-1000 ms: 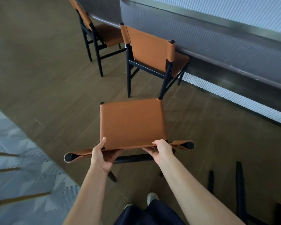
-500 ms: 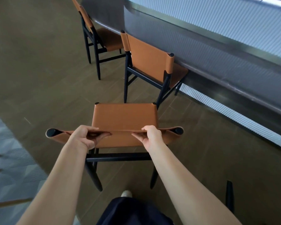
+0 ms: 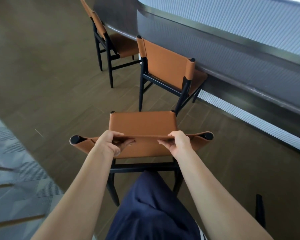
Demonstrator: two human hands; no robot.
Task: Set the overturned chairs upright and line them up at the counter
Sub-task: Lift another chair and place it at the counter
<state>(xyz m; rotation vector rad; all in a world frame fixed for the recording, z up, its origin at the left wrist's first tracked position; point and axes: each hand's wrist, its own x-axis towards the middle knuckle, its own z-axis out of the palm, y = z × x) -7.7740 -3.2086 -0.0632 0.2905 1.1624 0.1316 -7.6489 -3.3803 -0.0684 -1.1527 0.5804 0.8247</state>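
Hands hold the near chair (image 3: 143, 122) by the top edge of its tan leather backrest. The left hand (image 3: 111, 143) is closed on that edge left of centre, pinching the leather between thumb and curled fingers. The right hand (image 3: 177, 143) grips it the same way right of centre, and both forearms reach straight out from the bottom of the view. This chair stands upright with its backrest towards the person and its seat facing away, and the 2 black post tops of the backrest show at either end of the leather. Whether its feet rest on the floor (image 3: 50, 75) or hang just above it cannot be told. It is out on the brown wood-look floor, apart from the bench (image 3: 232, 54), whose ribbed grey front and metal rail run diagonally across the upper right. Just beyond its seat is the middle chair (image 3: 164, 66), upright with its seat tucked under the bench edge and its backrest turned outward. Farther along the same line is the far chair (image 3: 123, 46), also upright and pushed in at the bench. A navy trouser leg (image 3: 151, 205) rises between the forearms, close behind the near chair's rear crossbar. At the lower right a black post (image 3: 260, 210) sticks up from the floor, and what it belongs to is out of view. Patterned grey carpet (image 3: 16, 170) covers the lower left.
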